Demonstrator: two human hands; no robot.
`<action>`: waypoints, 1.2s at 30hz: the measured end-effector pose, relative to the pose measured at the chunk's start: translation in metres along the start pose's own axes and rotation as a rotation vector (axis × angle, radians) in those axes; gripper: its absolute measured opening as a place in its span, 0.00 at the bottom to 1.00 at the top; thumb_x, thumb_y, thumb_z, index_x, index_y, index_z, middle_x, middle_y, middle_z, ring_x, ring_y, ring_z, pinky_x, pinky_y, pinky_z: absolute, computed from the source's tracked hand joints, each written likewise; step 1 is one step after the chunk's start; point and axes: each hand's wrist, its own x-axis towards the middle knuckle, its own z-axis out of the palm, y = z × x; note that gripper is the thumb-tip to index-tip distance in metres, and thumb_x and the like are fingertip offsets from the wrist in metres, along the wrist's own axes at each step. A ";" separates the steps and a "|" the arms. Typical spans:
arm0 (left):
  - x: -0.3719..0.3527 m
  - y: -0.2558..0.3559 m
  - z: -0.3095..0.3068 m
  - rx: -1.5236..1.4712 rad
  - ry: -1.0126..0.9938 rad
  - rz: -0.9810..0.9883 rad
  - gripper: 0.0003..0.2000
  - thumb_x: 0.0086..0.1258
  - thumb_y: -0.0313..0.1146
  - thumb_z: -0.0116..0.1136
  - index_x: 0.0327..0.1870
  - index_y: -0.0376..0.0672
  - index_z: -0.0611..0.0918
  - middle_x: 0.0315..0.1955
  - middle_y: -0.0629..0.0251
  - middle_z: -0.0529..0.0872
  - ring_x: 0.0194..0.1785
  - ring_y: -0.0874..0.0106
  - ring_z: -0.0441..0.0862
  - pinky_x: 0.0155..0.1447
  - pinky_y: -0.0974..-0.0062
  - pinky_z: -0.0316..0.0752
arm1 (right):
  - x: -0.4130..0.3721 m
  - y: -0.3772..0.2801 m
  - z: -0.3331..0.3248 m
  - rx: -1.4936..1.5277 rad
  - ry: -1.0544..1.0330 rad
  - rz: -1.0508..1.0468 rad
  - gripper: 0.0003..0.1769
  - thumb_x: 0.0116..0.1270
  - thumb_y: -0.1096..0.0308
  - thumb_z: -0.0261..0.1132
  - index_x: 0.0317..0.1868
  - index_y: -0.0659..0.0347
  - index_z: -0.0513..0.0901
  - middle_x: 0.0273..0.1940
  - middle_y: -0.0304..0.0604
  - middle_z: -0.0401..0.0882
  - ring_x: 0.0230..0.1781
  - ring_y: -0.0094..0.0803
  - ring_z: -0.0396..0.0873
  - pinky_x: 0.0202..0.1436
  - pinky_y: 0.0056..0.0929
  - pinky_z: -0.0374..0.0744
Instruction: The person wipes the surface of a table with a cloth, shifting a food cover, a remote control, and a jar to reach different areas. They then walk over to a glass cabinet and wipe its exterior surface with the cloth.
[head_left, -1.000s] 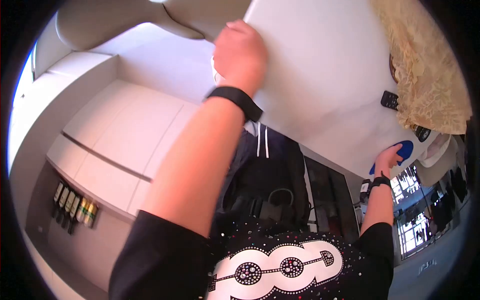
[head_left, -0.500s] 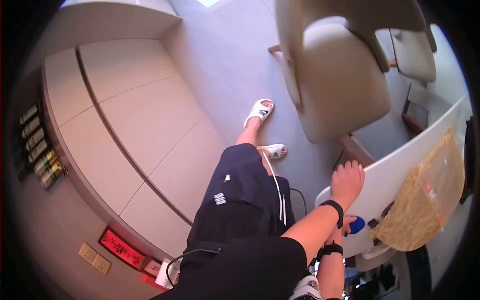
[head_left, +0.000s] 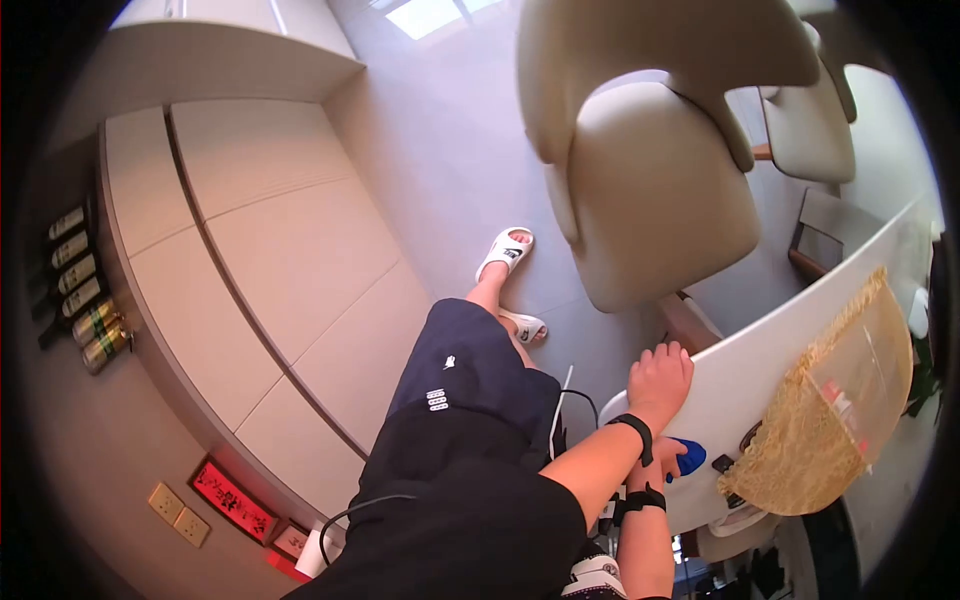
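Here, we lay left hand open over edge of white table, fingers slightly apart; just beside it, our right hand touches blue item on tabletop, can't tell if clamped; gold lace cover near right hand

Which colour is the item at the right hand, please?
The item at the right hand is deep blue, best seen in the head view.

Left hand and right hand reach close together.
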 end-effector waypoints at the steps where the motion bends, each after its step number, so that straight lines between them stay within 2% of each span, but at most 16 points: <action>1: 0.000 0.000 0.001 0.022 0.001 -0.011 0.12 0.71 0.41 0.43 0.36 0.44 0.78 0.33 0.63 0.82 0.39 0.61 0.80 0.42 0.60 0.76 | 0.002 -0.001 0.002 0.002 0.002 0.012 0.41 0.65 0.39 0.48 0.66 0.65 0.61 0.63 0.67 0.64 0.62 0.62 0.67 0.62 0.56 0.70; 4: -0.001 -0.001 0.002 0.056 0.005 0.006 0.13 0.71 0.41 0.42 0.36 0.44 0.77 0.34 0.62 0.82 0.39 0.60 0.80 0.43 0.59 0.76 | 0.012 0.000 0.003 0.013 0.020 0.048 0.40 0.65 0.39 0.48 0.66 0.65 0.60 0.63 0.67 0.63 0.62 0.62 0.67 0.62 0.56 0.70; 6: -0.001 -0.001 0.004 0.119 0.054 0.016 0.13 0.71 0.41 0.43 0.35 0.45 0.78 0.32 0.64 0.82 0.37 0.62 0.80 0.39 0.62 0.76 | 0.018 -0.003 0.004 0.022 0.023 0.048 0.40 0.66 0.39 0.48 0.66 0.65 0.60 0.63 0.67 0.63 0.62 0.62 0.67 0.62 0.56 0.70; 12: 0.000 -0.003 0.006 0.141 0.091 0.046 0.13 0.72 0.41 0.41 0.34 0.44 0.77 0.31 0.62 0.82 0.36 0.59 0.80 0.39 0.59 0.77 | 0.038 -0.005 0.007 0.020 0.016 0.029 0.40 0.66 0.39 0.48 0.66 0.65 0.60 0.63 0.68 0.62 0.63 0.63 0.66 0.63 0.56 0.70; 16: -0.002 -0.003 0.013 0.160 0.147 0.054 0.14 0.72 0.40 0.40 0.34 0.43 0.77 0.32 0.59 0.82 0.36 0.56 0.80 0.39 0.56 0.77 | 0.093 0.003 0.016 0.020 0.007 0.019 0.40 0.66 0.40 0.48 0.66 0.65 0.60 0.64 0.69 0.62 0.63 0.63 0.66 0.63 0.56 0.69; 17: -0.002 -0.005 0.019 0.198 0.266 0.086 0.12 0.70 0.39 0.45 0.30 0.44 0.77 0.29 0.62 0.82 0.34 0.60 0.80 0.36 0.61 0.77 | 0.112 0.004 0.017 0.025 -0.008 0.011 0.40 0.67 0.40 0.48 0.66 0.65 0.60 0.64 0.69 0.61 0.63 0.63 0.66 0.63 0.56 0.69; 22: -0.004 -0.005 0.023 0.237 0.397 0.098 0.13 0.70 0.39 0.44 0.28 0.43 0.78 0.27 0.58 0.82 0.32 0.57 0.81 0.36 0.58 0.77 | 0.202 0.015 0.008 -0.006 -0.130 -0.081 0.41 0.67 0.37 0.47 0.66 0.65 0.60 0.63 0.69 0.62 0.62 0.63 0.66 0.63 0.56 0.69; 24: -0.003 -0.008 0.030 0.276 0.429 0.069 0.15 0.70 0.39 0.43 0.27 0.42 0.78 0.27 0.54 0.83 0.33 0.53 0.82 0.34 0.55 0.78 | 0.242 0.023 0.017 -0.076 -0.079 -0.162 0.42 0.67 0.35 0.45 0.65 0.65 0.62 0.60 0.70 0.66 0.61 0.63 0.68 0.60 0.56 0.71; 25: 0.006 -0.020 0.039 0.334 0.444 0.143 0.16 0.71 0.40 0.42 0.28 0.42 0.79 0.28 0.54 0.84 0.34 0.52 0.82 0.34 0.54 0.77 | 0.257 0.026 0.022 -0.081 -0.037 -0.174 0.42 0.67 0.36 0.45 0.65 0.65 0.62 0.59 0.70 0.67 0.60 0.63 0.68 0.59 0.57 0.71; 26: 0.007 -0.023 0.042 0.401 0.508 0.149 0.17 0.71 0.41 0.40 0.28 0.41 0.79 0.29 0.54 0.84 0.35 0.52 0.83 0.35 0.52 0.77 | 0.269 0.026 0.026 -0.092 0.007 -0.191 0.41 0.67 0.36 0.45 0.65 0.65 0.62 0.58 0.70 0.68 0.60 0.64 0.68 0.59 0.57 0.71; 27: -0.003 -0.009 0.029 0.222 0.402 0.086 0.20 0.72 0.42 0.36 0.35 0.38 0.80 0.36 0.46 0.83 0.40 0.46 0.80 0.44 0.50 0.74 | 0.276 0.021 0.021 -0.102 -0.031 -0.186 0.41 0.68 0.36 0.45 0.66 0.64 0.62 0.59 0.70 0.67 0.60 0.64 0.68 0.59 0.58 0.70; 28: -0.006 -0.001 0.025 0.222 0.384 0.027 0.23 0.72 0.45 0.33 0.37 0.38 0.81 0.39 0.45 0.83 0.43 0.43 0.79 0.49 0.49 0.72 | 0.282 0.015 0.013 -0.115 -0.069 -0.175 0.41 0.68 0.37 0.45 0.67 0.64 0.61 0.59 0.70 0.66 0.60 0.64 0.67 0.60 0.58 0.70; 30: -0.007 0.007 0.022 0.278 0.365 -0.034 0.25 0.71 0.46 0.32 0.38 0.36 0.82 0.42 0.42 0.82 0.48 0.43 0.78 0.53 0.50 0.71 | 0.306 0.013 0.014 -0.121 -0.102 -0.177 0.40 0.69 0.38 0.45 0.67 0.63 0.61 0.60 0.69 0.65 0.60 0.63 0.67 0.61 0.57 0.69; 32: 0.007 -0.006 0.026 0.366 0.446 0.068 0.26 0.69 0.45 0.31 0.40 0.36 0.83 0.44 0.44 0.83 0.48 0.44 0.79 0.52 0.52 0.72 | 0.338 0.018 0.017 -0.110 -0.066 -0.254 0.39 0.69 0.39 0.45 0.67 0.63 0.61 0.60 0.69 0.65 0.61 0.63 0.67 0.62 0.55 0.69; 34: -0.002 0.006 0.026 0.351 0.442 -0.032 0.29 0.68 0.48 0.30 0.43 0.34 0.83 0.47 0.44 0.82 0.52 0.45 0.77 0.56 0.53 0.70 | 0.395 0.031 0.027 -0.116 -0.027 -0.261 0.38 0.70 0.40 0.45 0.67 0.64 0.60 0.59 0.69 0.66 0.60 0.62 0.67 0.62 0.54 0.69; 36: 0.005 0.000 0.025 0.382 0.470 0.001 0.29 0.67 0.49 0.31 0.45 0.35 0.83 0.49 0.44 0.81 0.54 0.46 0.77 0.58 0.54 0.70 | 0.432 0.037 0.028 -0.058 -0.042 -0.243 0.39 0.70 0.41 0.46 0.67 0.66 0.60 0.60 0.69 0.65 0.61 0.62 0.66 0.62 0.54 0.69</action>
